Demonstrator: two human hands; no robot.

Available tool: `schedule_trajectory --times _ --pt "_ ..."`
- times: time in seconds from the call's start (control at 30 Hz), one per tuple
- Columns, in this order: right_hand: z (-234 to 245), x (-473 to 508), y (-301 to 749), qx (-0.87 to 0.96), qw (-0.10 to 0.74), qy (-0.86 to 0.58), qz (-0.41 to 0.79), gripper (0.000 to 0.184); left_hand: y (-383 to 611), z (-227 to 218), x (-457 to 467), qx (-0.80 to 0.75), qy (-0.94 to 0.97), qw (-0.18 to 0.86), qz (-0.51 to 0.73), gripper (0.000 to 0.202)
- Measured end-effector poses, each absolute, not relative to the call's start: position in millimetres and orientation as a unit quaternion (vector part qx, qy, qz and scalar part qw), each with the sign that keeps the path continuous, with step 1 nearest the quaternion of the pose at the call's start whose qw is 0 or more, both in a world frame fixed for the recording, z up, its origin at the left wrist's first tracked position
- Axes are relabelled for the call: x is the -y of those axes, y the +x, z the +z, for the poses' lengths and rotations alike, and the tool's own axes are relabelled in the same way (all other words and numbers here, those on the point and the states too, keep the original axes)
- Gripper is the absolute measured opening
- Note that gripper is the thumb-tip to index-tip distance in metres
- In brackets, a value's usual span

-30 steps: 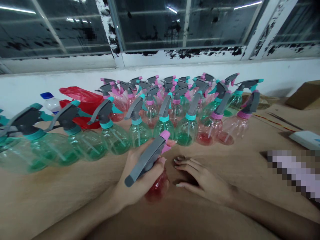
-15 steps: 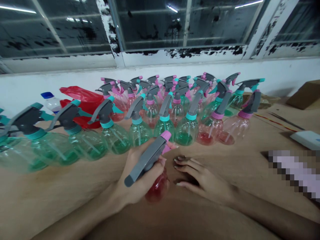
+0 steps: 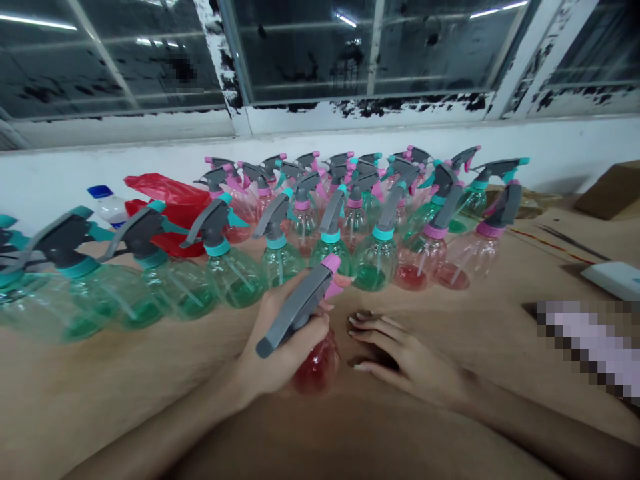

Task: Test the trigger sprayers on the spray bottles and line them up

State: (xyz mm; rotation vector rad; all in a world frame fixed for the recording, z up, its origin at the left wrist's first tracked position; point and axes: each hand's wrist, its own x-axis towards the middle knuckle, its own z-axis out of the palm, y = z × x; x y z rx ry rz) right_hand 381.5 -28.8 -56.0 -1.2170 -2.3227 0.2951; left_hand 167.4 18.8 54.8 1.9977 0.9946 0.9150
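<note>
My left hand [image 3: 285, 353] is wrapped round the neck of a spray bottle [image 3: 319, 370] with a clear red body. Its grey sprayer head lies over the back of the hand, and the pink nozzle points away to the right. Most of the collar is hidden by my fingers. My right hand [image 3: 400, 347] rests on the wooden table [image 3: 450, 427] just right of that bottle, apart from it, with fingers stretched out and nothing held. Directly beyond my hands stands a green spray bottle [image 3: 330, 250] with a teal collar.
Several green spray bottles [image 3: 235, 283] and red ones [image 3: 417, 267] stand in rows across the table. Behind them on the left are a red plastic bag [image 3: 170, 197] and a blue-capped bottle [image 3: 106, 207]. A cardboard box [image 3: 607, 190] and a white device [image 3: 613, 277] sit at right.
The held spray bottle has shifted slightly up and away from me, with my left hand on it. My right hand has stayed in place.
</note>
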Motion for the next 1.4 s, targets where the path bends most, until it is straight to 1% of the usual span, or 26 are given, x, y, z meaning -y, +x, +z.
schedule_trajectory --times 0.17,0.33,0.43,0.63,0.83,1.0,1.4 --pt "-56.6 28.7 381.3 0.852 0.255 -0.446 0.097 0.045 168.9 54.1 -17.4 -0.356 0.779 0.370 0.361 0.023" --pt "-55.3 28.8 381.2 0.853 0.258 -0.443 0.096 0.045 168.2 54.2 -17.0 -0.361 0.780 0.371 0.351 0.014" --pt "-54.2 29.1 381.1 0.852 0.254 -0.446 0.104 0.045 168.7 54.4 -17.2 -0.361 0.782 0.371 0.348 0.014" --pt "-53.8 29.1 381.0 0.852 0.245 -0.449 0.112 0.045 170.0 55.2 -17.2 -0.363 0.783 0.369 0.345 0.030" --pt "-53.1 29.0 381.3 0.851 0.243 -0.450 0.117 0.046 168.0 54.5 -16.9 -0.361 0.781 0.370 0.350 0.015" --pt "-53.3 29.2 381.4 0.851 0.245 -0.449 0.117 0.045 170.1 58.4 -16.8 -0.358 0.784 0.365 0.350 0.016" --pt "-55.5 28.8 381.7 0.851 0.267 -0.440 0.106 0.045 168.2 54.1 -16.3 -0.358 0.772 0.392 0.350 0.017"
